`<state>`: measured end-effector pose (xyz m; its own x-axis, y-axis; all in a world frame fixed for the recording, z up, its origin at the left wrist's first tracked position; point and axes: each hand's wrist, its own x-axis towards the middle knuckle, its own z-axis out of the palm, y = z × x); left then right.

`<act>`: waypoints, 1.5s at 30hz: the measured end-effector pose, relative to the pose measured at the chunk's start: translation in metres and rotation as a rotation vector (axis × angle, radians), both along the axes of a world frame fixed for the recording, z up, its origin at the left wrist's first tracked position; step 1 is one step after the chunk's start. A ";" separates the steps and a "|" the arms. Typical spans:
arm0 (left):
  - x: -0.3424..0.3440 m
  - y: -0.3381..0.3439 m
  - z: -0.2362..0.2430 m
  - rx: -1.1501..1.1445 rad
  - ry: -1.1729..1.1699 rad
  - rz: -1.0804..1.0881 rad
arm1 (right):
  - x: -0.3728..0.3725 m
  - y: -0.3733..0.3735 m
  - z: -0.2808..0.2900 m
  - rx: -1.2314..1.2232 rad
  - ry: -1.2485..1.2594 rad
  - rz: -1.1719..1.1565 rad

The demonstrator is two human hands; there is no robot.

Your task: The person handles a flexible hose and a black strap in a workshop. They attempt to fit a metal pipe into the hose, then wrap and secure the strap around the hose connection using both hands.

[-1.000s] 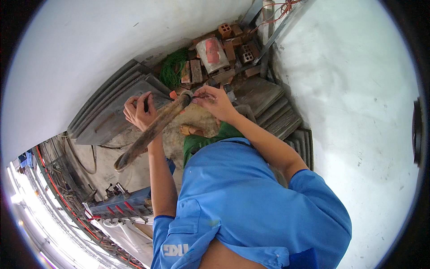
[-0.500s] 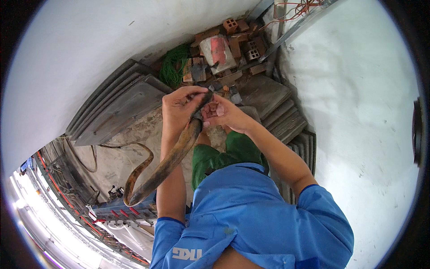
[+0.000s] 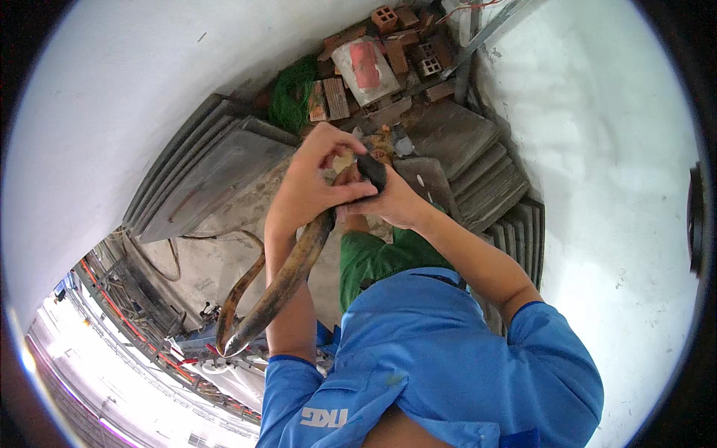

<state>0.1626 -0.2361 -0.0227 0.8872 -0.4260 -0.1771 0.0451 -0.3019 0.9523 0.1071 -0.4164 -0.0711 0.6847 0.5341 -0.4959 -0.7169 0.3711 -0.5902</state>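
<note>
A long, dirty yellow-brown hose-like length (image 3: 287, 269) curves up from the lower left and passes in front of my left forearm. At its upper part is a black, rounded end piece (image 3: 372, 172). My left hand (image 3: 302, 183) arches over this piece from the left, its thumb and fingertips pressed on it. From the other side my right hand (image 3: 397, 201) closes round the same piece, with most of its fingers hidden. How the black piece joins the hose cannot be made out.
Grey slabs lean by the left wall (image 3: 202, 175), and more lie stacked (image 3: 478, 175) at the right. Bricks (image 3: 336, 98), a whitish block with a red patch (image 3: 366, 66) and green netting (image 3: 293, 93) fill the far corner. Metal bars and tools (image 3: 142, 321) line the lower left.
My left hand has gone from a pinch on the dark tip to an arched grip round it. The black end has turned and shows more fully, with my right hand wrapped closer.
</note>
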 end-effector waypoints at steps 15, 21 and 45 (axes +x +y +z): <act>-0.090 0.019 0.000 0.223 -0.415 0.242 | -0.026 0.005 -0.001 0.169 -0.171 -0.302; -0.091 0.024 0.001 0.211 -0.355 0.244 | -0.053 -0.048 0.018 0.467 0.262 -0.562; -0.093 0.031 -0.029 0.098 -0.522 0.122 | -0.306 -0.064 0.078 0.385 0.515 -1.133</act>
